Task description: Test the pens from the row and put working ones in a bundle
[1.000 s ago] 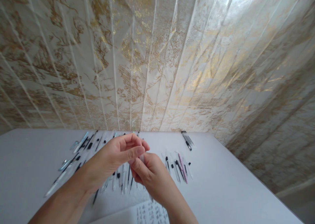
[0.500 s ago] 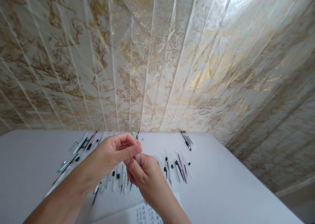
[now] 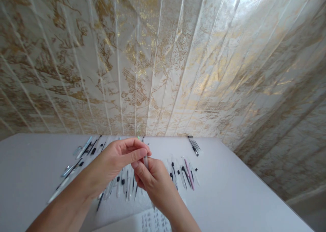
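A slim, translucent whitish pen barrel [image 3: 145, 161] stands tilted between the person's two bare hands, raised above the table. The right hand [image 3: 149, 173] is closed around its middle, thumb laid along the near side and the fingers curled beneath, so most of the barrel is hidden in the fist. A short length shows above the right thumb, and a thin pale end sticks out below the hand, over the paper. The left hand [image 3: 128, 154] arches over from the left and pinches the barrel's upper end between thumb and fingertips; the very top is covered by those fingers.

Below and behind the hands, a loose spread of clear pen tubes, dark refills and black caps [image 3: 123, 182] lies on the smooth white table [image 3: 244, 191], partly hidden by the left forearm. To the right of the right hand, near it but apart, lies a smaller group with a slender pink pen [image 3: 189, 174]. Farther back on that side is a row of thin black-ended refills [image 3: 194, 145]. Nearest the person, a white sheet with dark handwriting [image 3: 152, 221] runs partly under the right wrist. Behind the table hangs a pleated white-and-gold patterned curtain [image 3: 137, 75].
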`<state>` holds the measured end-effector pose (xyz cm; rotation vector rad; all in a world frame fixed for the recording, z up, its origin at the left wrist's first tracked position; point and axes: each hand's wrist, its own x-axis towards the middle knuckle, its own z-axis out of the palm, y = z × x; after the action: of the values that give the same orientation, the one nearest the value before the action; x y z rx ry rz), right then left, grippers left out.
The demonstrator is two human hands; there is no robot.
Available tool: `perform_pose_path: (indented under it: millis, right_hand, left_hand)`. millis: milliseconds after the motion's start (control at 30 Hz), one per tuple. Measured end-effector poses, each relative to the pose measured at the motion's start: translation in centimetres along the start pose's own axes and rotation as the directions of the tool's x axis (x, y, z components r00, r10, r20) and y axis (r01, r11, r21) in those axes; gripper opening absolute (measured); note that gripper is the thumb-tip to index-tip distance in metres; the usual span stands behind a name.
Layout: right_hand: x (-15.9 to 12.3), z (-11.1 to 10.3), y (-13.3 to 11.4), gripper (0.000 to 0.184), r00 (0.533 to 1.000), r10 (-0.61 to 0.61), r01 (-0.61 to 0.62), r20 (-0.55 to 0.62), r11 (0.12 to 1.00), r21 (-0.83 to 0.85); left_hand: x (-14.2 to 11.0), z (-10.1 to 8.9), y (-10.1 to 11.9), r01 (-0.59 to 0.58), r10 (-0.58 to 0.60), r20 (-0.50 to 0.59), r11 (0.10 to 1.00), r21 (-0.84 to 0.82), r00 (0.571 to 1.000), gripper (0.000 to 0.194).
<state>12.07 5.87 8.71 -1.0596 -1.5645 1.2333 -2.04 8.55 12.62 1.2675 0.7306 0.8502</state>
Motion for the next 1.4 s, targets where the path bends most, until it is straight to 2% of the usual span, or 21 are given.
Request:
perform_pose_path:
  millis: [67, 133, 200, 300, 367, 533, 767, 867, 967, 1067, 1200, 1300, 1400]
  right_hand:
    - [0.1, 0.0, 0.0, 0.051, 0.999, 0.016, -0.019, 0.050, 0.998, 0.059]
    - [0.1, 0.0, -0.1, 0.051, 0.997, 0.018, -0.025, 0.076, 0.995, 0.097]
    - [0.1, 0.1, 0.0, 0.051, 0.998, 0.008, -0.012, 0.055, 0.997, 0.075]
    - [0.1, 0.2, 0.1, 0.051, 1.000, 0.001, -0.001, 0.006, 1.000, 0.009]
    - [0.2, 0.2, 0.1, 0.051, 1.000, 0.012, -0.012, 0.010, 0.999, 0.035]
    - [0.4, 0.2, 0.0, 0.054, 0.984, 0.067, -0.109, 0.168, 0.962, 0.251]
    - [0.2, 0.3, -0.1, 0.055, 0.995, 0.047, -0.064, 0.087, 0.976, 0.207]
    - [0.2, 0.2, -0.2, 0.056, 0.982, 0.049, -0.097, 0.183, 0.961, 0.261]
    - [0.2, 0.0, -0.3, 0.056, 0.947, -0.015, -0.124, 0.320, 0.904, 0.409]
    - [0.2, 0.0, -0.2, 0.054, 0.950, -0.046, -0.125, 0.310, 0.851, 0.510]
    - [0.2, -0.1, -0.3, 0.051, 0.971, -0.021, -0.086, 0.238, 0.898, 0.431]
    - [0.1, -0.5, -0.6, 0.050, 0.976, -0.057, 0.001, 0.208, 0.966, 0.260]
    - [-0.1, -1.0, -1.0, 0.049, 0.983, -0.077, 0.066, 0.168, 0.995, 0.070]
  left_hand:
    - [-0.1, -0.4, 0.0, 0.025, -0.026, 0.026, 0.999, 0.039, 0.999, 0.022]
    - [-0.2, -0.7, 0.1, 0.008, -0.007, -0.015, 0.996, 0.091, 1.000, 0.027]
    - [-0.2, -0.7, 0.2, -0.014, 0.021, -0.064, 0.994, 0.108, 0.998, 0.028]
    - [0.1, -0.3, 0.1, -0.002, 0.006, -0.040, 0.997, 0.081, 0.999, 0.028]
    - [0.1, -0.3, 0.1, -0.015, 0.019, -0.042, 0.997, 0.080, 0.999, 0.026]
    - [-0.1, -0.6, 0.4, 0.056, -0.060, 0.050, 0.996, 0.074, 0.997, 0.024]
    - [0.4, -0.4, -0.1, 0.008, -0.005, -0.043, 0.997, 0.071, 0.999, 0.029]
    - [0.5, -0.7, -0.3, 0.016, -0.013, -0.045, 0.997, 0.080, 0.999, 0.026]
    - [0.6, -1.1, -0.6, -0.013, 0.014, -0.018, 0.998, 0.057, 1.000, 0.025]
    - [0.9, -0.8, -1.1, -0.040, 0.040, -0.022, 0.999, 0.005, 0.999, 0.026]
    - [1.0, -0.2, -1.3, -0.047, 0.047, -0.055, 0.999, -0.007, 0.997, 0.027]
    - [0.7, -0.6, -0.7, -0.068, 0.068, -0.104, 0.998, 0.006, 0.992, 0.029]
    - [0.3, -1.6, 0.1, -0.115, 0.127, -0.196, 0.991, 0.070, 0.972, 0.028]
